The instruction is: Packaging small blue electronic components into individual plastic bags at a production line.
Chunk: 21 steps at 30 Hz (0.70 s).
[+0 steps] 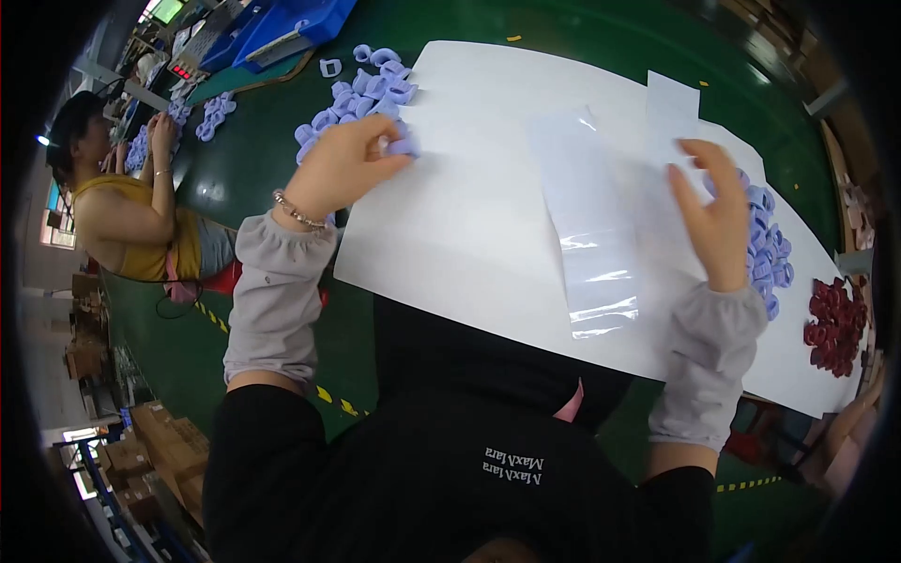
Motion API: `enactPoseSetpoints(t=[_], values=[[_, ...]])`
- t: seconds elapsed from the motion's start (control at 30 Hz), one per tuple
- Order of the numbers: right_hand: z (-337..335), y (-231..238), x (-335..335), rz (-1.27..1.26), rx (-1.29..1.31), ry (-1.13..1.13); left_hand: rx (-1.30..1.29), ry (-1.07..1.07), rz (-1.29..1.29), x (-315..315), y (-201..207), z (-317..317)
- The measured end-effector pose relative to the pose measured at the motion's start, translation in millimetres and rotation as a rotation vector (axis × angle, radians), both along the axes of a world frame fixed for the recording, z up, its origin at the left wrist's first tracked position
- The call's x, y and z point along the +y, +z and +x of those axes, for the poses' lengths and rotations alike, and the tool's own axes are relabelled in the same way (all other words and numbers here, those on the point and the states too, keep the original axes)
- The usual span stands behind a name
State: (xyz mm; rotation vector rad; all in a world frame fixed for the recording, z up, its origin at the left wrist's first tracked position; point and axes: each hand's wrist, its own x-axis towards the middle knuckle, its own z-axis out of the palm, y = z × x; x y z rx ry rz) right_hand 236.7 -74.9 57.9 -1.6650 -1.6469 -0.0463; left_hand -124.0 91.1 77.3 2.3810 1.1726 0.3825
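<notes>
Head view shows two hands over a big white sheet point(469, 225) on a green table point(253, 159). Small purple pieces, soft-looking and curved like little rings, lie in two piles. One purple pile point(361, 94) sits at the sheet's far left corner, and it has too many pieces to count. The left hand point(347, 164) is right at that pile's near edge, fingers curled together and pinched on one purple piece point(404, 145). The other purple pile point(768, 249) lies on the sheet's right side. The right hand point(713, 220) is held up just in front of it, fingers spread apart, holding nothing that I can see. One clear plastic bag point(591, 235) lies flat on the sheet between the two hands. One heap of dark red pieces point(833, 328) sits at the far right. Another person point(122, 206) sits at the left, with more purple pieces point(211, 113) near their hands.
</notes>
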Motion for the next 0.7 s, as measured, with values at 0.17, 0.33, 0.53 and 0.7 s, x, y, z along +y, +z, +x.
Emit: enactPoseSetpoints(t=[0.17,0.33,0.53,0.7], values=[[-29.1,-13.0,5.0,-0.249,0.328,0.404,-0.463,-0.508,-0.110,-31.5,9.4,100.8],[-33.8,-20.1,7.8,-0.182,0.717,0.491,-0.673,-0.620,-0.062,-33.1,-25.0,160.8],[-35.0,-30.2,10.5,-0.143,0.925,0.373,-0.723,-0.641,-0.118,-36.6,-50.7,164.2],[-32.8,-25.9,11.9,-0.208,0.793,0.327,-0.886,-0.598,-0.652,-46.7,-56.7,162.9]])
